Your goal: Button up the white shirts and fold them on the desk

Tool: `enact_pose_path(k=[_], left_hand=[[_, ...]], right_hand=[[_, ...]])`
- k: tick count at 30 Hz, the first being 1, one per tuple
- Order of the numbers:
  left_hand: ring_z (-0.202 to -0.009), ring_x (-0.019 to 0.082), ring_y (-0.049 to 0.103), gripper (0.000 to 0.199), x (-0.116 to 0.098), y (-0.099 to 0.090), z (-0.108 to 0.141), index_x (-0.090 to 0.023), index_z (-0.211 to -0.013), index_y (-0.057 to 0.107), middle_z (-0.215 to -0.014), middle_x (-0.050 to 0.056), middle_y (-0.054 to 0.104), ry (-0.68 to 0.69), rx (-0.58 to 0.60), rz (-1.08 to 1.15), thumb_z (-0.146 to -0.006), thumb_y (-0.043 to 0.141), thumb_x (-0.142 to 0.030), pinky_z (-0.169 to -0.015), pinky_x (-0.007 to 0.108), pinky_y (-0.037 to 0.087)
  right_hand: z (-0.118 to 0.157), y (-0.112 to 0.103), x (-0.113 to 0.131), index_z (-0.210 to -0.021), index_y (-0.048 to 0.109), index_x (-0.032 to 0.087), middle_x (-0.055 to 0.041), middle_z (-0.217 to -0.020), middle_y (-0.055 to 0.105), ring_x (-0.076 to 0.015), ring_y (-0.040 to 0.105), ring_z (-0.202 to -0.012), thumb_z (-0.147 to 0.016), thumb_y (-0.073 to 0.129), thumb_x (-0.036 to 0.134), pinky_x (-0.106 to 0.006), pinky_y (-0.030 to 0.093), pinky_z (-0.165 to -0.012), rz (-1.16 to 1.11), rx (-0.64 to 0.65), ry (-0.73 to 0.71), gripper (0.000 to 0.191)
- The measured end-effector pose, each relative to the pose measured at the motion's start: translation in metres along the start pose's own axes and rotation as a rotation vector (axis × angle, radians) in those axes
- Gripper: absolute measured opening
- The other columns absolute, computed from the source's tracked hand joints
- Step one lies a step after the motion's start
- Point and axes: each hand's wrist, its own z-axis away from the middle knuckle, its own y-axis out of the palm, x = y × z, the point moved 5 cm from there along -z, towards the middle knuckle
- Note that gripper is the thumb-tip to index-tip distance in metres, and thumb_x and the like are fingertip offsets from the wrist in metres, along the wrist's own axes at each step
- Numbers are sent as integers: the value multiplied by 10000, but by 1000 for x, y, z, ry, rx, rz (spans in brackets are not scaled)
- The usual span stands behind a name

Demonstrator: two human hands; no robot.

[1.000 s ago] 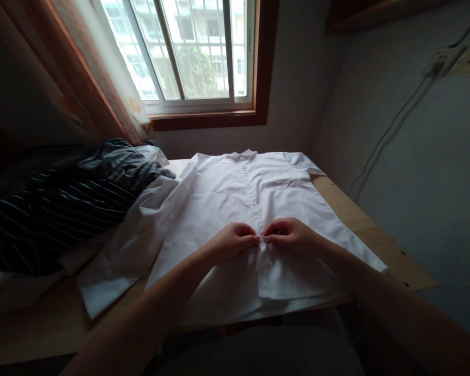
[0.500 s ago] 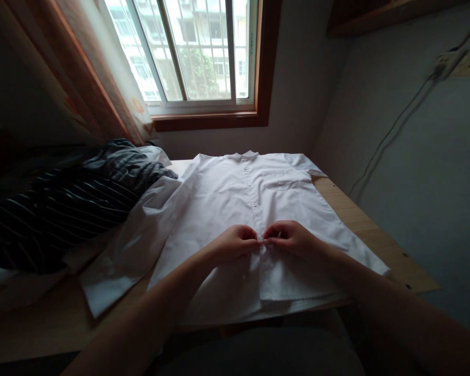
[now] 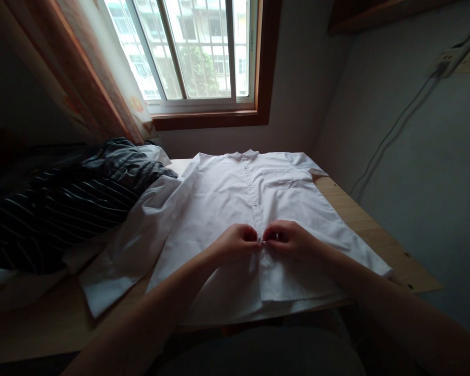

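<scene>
A white button-up shirt [image 3: 219, 198] lies spread face up, its collar toward the window and its hem near me. My left hand [image 3: 238, 241] pinches the front placket in the lower half of the shirt. Right beside it, my right hand [image 3: 285, 237] pinches the same part, the fingertips of both hands nearly touching. Whatever small piece sits between the fingertips is mostly hidden. Further up the placket, buttons [image 3: 254, 204] show in a line. One long sleeve [image 3: 117, 266] stretches out to the left.
Dark striped clothing [image 3: 74, 214] is heaped at the left of the wooden table [image 3: 360, 224]. Behind stand a window [image 3: 203, 52] and an orange curtain [image 3: 82, 68]. A cable [image 3: 391, 130] hangs from a socket on the right wall.
Both hands stay at the placket with only a slight shift of the fingertips. The shirt lies as before.
</scene>
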Motion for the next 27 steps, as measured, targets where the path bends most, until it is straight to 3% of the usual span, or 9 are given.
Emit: enact_pose_path(k=[9, 15, 21, 27], left_hand=[[-566, 85, 449, 169, -4, -1, 2, -129, -690, 660, -584, -34, 563, 23, -63, 73, -624, 722, -271, -524, 206, 314], [-414, 56, 343, 192, -2, -1, 5, -144, -716, 635, -452, -84, 431, -95, 9, 137, -679, 714, -315, -418, 203, 217], [-374, 51, 319, 268, 5, -1, 1, -147, -750, 627, -436, -91, 413, -134, 43, 157, -678, 741, -379, -365, 203, 173], [-368, 56, 342, 297, 7, -1, -2, -161, -744, 591, -437, -91, 417, -131, 97, 200, -675, 754, -399, -356, 194, 201]], right_hand=[[1, -2, 0, -859, 679, 162, -26, -776, 657, -146, 574, -700, -829, 653, 363, -245, 432, -628, -83, 70, 41, 205], [-1, 1, -3, -798, 663, 159, -9, -703, 614, -133, 527, -655, -898, 565, 411, -244, 371, -595, -6, 40, 46, 288], [-2, 6, 1, -752, 619, 168, 2, -680, 555, -129, 486, -649, -911, 527, 360, -252, 337, -603, 94, -5, 34, 265], [-3, 7, -2, -739, 591, 172, 14, -667, 509, -124, 456, -635, -917, 528, 387, -252, 341, -595, -27, -38, 12, 286]])
